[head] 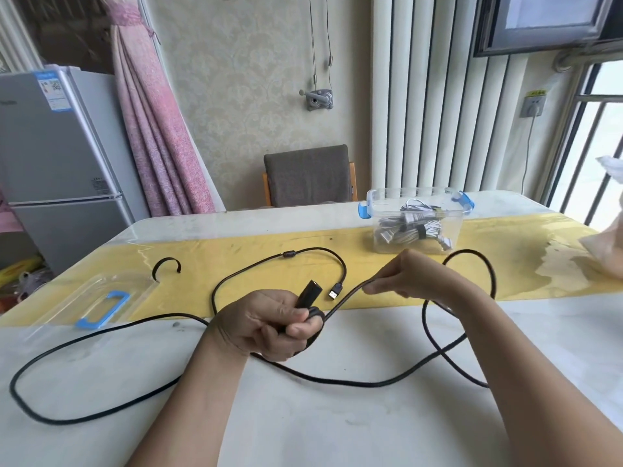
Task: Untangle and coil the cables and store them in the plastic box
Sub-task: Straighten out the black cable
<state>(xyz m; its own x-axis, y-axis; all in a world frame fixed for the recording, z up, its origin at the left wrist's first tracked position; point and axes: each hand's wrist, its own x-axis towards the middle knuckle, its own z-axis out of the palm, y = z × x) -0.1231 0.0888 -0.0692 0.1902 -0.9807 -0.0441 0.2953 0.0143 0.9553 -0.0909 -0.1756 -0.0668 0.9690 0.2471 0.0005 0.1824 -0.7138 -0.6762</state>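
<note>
Sprawling looped black cable (289, 254) | left fingers (298, 313) grip connector (308, 289) | right fingers (377, 287) pinch strand

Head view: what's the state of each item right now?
black cable, uncoiled, sprawled in loops across the table
left hand, grips one cable end
right hand, pinches the cable
plastic box, open, lid off
white cables, bundled, inside the box
lid, lying on the table
black strap, undone, on the table
</note>
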